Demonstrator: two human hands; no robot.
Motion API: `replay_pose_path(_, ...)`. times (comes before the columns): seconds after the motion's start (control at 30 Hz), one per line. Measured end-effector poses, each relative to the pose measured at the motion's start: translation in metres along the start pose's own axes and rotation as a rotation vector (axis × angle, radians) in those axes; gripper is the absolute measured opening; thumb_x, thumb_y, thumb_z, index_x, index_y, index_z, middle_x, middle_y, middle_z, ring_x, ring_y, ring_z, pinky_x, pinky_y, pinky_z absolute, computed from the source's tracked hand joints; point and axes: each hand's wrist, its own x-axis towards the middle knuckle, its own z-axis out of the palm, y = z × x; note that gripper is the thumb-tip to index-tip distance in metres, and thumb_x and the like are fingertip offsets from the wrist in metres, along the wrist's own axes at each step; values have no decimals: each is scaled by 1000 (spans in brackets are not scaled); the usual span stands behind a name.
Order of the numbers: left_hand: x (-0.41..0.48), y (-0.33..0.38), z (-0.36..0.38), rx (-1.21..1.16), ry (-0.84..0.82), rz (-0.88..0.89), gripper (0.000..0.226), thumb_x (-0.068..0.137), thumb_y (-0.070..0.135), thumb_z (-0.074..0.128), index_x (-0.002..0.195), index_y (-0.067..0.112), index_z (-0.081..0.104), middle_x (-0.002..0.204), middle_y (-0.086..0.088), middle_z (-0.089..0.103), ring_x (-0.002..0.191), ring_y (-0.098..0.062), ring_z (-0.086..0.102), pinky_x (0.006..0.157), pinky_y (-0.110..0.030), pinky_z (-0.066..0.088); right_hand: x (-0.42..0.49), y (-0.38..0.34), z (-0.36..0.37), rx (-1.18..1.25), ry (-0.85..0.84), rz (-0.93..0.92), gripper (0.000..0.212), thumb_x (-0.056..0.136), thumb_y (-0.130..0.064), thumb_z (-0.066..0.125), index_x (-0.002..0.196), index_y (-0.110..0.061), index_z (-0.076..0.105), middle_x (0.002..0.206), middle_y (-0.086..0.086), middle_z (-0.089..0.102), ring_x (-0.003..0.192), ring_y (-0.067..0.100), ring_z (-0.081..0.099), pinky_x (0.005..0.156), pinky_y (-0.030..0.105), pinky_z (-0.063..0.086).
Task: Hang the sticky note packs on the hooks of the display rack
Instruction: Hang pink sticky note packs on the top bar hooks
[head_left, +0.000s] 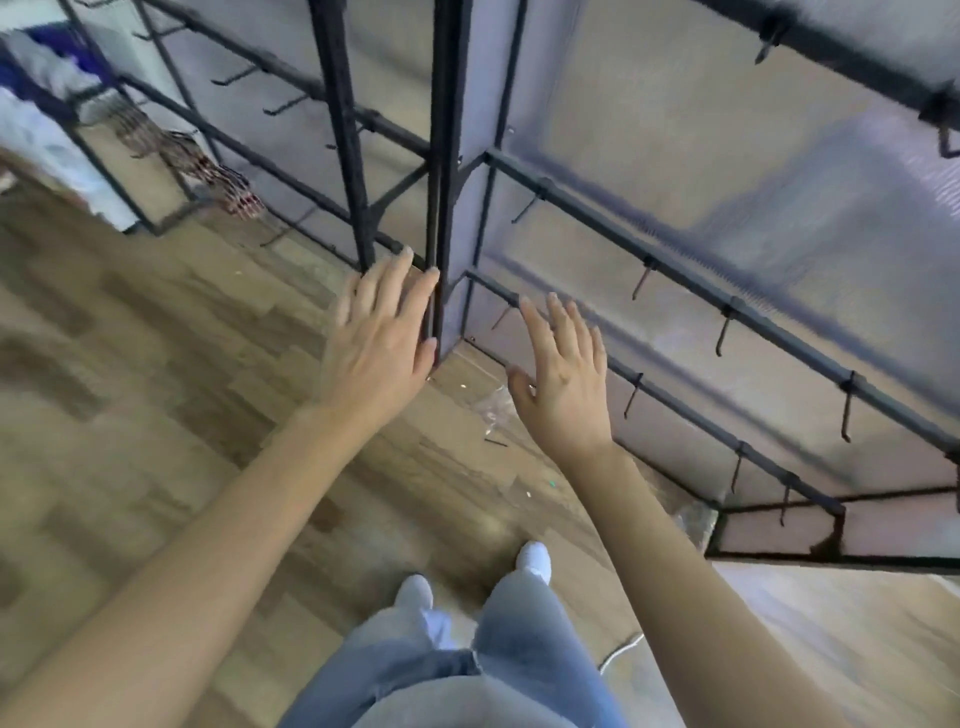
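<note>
- Far left, background: blurred patterned items (208, 171) hang on another section of the rack. Can't tell if they're sticky note packs.
- Wood-look floor (130, 338) fills the left side and the area below you.
- Your left hand (382, 338) is flat, fingers straight, holding nothing. It's just beside the rack's (447, 156) black upright post; can't tell if it touches.
- Your right hand (563, 374) is also flat w/ fingers spread, holding nothing. It's apart from the left, near the lowest rail.
- Right of the post: rows of black hooks (642, 280) on rails across a pale panel, all bare.
- Bottom centre: your jeans (415, 665) and white shoes (535, 558).
- No sticky note packs in either hand, and none clearly in view.
- Handling, a guess only: packs prob. light, a fairly stiff paper block, maybe slick if film-wrapped. Pinch at the top by the hang hole and slide it onto a hook.
- No brand, label or writing readable anywhere; the view is blurred.
</note>
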Motion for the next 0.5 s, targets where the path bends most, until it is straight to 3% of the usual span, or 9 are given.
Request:
replay_pose_path(0.13, -28, -49, -7, -55, 13, -158, 57, 89, 27, 53, 140, 12, 34, 148, -14, 29, 138, -31, 22, 112, -48, 12, 13, -43, 27, 57, -56, -109, 62, 82, -14, 56, 141, -9, 38, 144, 23, 36, 136, 42, 28, 109, 55, 18)
replay_pose_path(0.27, -50, -86, -11, -72, 40, -278, 57, 86, 25, 56, 138, 9, 38, 145, -17, 34, 136, -34, 27, 111, -50, 14, 30, -78, 49, 90, -94, -208, 63, 78, -16, 54, 139, -8, 42, 139, 23, 43, 132, 43, 35, 106, 58, 24)
replay_pose_path(0.5, -53, -149, -10, -67, 57, -440, 55, 87, 23, 58, 136, 8, 40, 144, -17, 34, 136, -33, 25, 111, -48, 13, 75, -133, 80, 151, -151, -343, 63, 82, -10, 58, 142, -10, 37, 147, 17, 34, 139, 37, 23, 113, 51, 13)
